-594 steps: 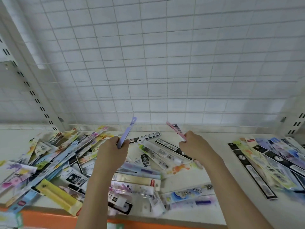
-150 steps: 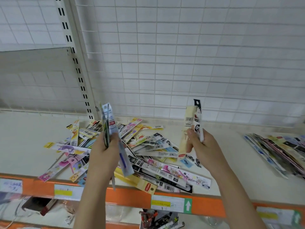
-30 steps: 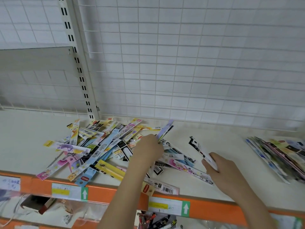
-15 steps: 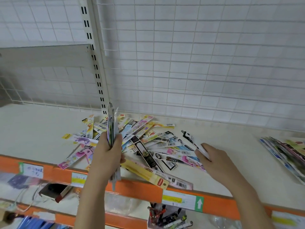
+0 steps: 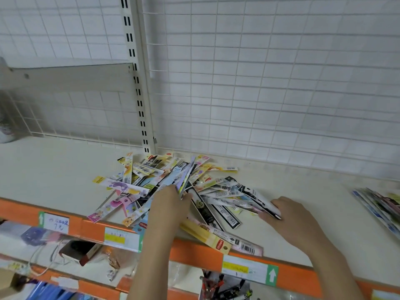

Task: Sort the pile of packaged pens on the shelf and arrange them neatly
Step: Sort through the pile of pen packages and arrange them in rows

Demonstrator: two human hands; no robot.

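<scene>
A loose pile of packaged pens (image 5: 151, 185) lies in the middle of the cream shelf (image 5: 54, 169), with some packs overhanging the front edge. My left hand (image 5: 171, 204) rests low on the pile and grips a thin bundle of pen packs (image 5: 186, 176) that slants up and away. At the pile's right side my right hand (image 5: 290, 215) holds a black-and-white pen pack (image 5: 257, 200) flat against the shelf. A sorted stack of pen packs (image 5: 378, 204) lies at the far right.
An orange front rail (image 5: 194, 252) with price labels runs along the shelf's edge. A white wire grid (image 5: 259, 83) backs the shelf, with a slotted upright (image 5: 138, 94) just behind the pile. A lower shelf holds pens and clutter (image 5: 223, 286).
My left hand has come down from holding its bundle upright above the pile to resting on the pile, bundle tilted forward. My right hand stays on the black-and-white pack. The view shifted right.
</scene>
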